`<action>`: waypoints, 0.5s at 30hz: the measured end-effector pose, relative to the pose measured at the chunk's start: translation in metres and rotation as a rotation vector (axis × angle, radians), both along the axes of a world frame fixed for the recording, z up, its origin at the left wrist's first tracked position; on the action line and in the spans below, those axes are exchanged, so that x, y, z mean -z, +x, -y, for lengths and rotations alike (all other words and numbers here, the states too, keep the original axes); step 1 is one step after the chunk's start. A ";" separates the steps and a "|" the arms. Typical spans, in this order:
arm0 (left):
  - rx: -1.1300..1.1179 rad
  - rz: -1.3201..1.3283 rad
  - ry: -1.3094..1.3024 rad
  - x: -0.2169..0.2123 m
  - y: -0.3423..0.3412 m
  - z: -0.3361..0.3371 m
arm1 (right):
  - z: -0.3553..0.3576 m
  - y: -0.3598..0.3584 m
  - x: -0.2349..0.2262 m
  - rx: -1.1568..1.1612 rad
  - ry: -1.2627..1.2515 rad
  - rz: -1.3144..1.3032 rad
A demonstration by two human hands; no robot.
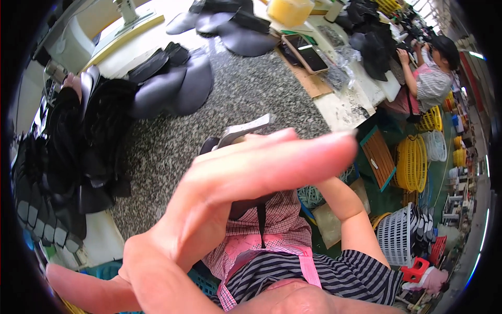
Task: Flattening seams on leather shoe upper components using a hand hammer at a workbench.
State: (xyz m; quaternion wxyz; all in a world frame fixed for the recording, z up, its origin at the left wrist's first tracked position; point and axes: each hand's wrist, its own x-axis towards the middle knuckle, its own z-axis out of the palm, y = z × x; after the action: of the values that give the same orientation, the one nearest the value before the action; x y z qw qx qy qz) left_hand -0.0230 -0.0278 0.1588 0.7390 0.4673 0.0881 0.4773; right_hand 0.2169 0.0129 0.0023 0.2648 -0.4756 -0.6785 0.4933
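Observation:
My left hand (230, 183) is raised very close to the view and fills its middle. Its thumb points left, apart from the fingers, which stretch toward the right, and nothing shows in it. My right forearm (342, 201) reaches up from a striped sleeve and passes behind the left hand. That hides most or all of my right hand, so its grip cannot be seen. Just above the left fingers, a dark piece with a pale strip (248, 125) shows in part over the speckled grey tabletop (261, 78); its kind is unclear.
Black curved pieces (178, 86) lie at the upper left, beside a large dark stack (63, 136). A phone (308, 55) and a yellow block (290, 11) are at the far side. On the right are yellow baskets (410, 162), a white basket (395, 238) and a seated co-worker (434, 78).

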 end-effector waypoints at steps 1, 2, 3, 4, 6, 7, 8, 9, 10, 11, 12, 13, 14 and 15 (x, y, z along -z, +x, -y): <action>-0.033 0.002 0.019 -0.002 -0.001 0.003 | -0.002 -0.002 -0.004 -0.008 0.000 -0.017; -0.068 0.001 0.038 -0.004 -0.003 0.006 | -0.001 -0.003 -0.003 0.003 0.012 -0.024; -0.099 0.002 0.053 -0.001 -0.003 0.006 | -0.001 -0.002 -0.001 0.019 0.024 -0.044; -0.124 0.002 0.068 0.002 -0.004 0.005 | -0.001 -0.001 0.001 0.041 0.034 -0.064; -0.173 0.000 0.101 0.011 -0.007 0.003 | -0.001 0.001 -0.001 0.053 0.031 -0.071; -0.200 -0.004 0.121 0.014 -0.009 0.001 | -0.002 0.001 -0.002 0.038 0.015 -0.052; -0.226 -0.008 0.144 0.017 -0.011 -0.001 | -0.002 0.001 -0.002 0.035 0.006 -0.058; -0.253 -0.074 0.193 0.024 -0.013 -0.008 | -0.002 0.000 0.003 0.036 0.066 -0.045; -0.328 -0.238 0.267 0.025 -0.017 -0.010 | -0.003 -0.002 0.007 0.038 0.128 -0.033; -0.398 -0.403 0.341 0.025 -0.022 -0.013 | -0.001 -0.001 0.005 0.033 0.035 -0.031; -0.401 -0.557 0.463 0.047 -0.039 -0.028 | -0.001 -0.003 0.000 0.040 -0.055 -0.013; -0.541 -0.849 0.379 0.049 -0.037 -0.025 | 0.000 0.000 0.002 0.054 -0.063 -0.010; -0.635 -0.912 0.543 0.075 -0.040 -0.037 | 0.001 0.001 0.003 0.056 -0.071 -0.009; -0.690 -1.010 0.584 0.091 -0.039 -0.038 | 0.000 0.000 0.002 0.053 -0.063 -0.007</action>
State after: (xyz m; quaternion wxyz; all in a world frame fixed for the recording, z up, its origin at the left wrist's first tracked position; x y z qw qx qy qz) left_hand -0.0623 0.0103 0.0680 0.2559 0.7585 0.4342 0.4131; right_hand 0.2171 0.0125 0.0005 0.2650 -0.4996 -0.6490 0.5089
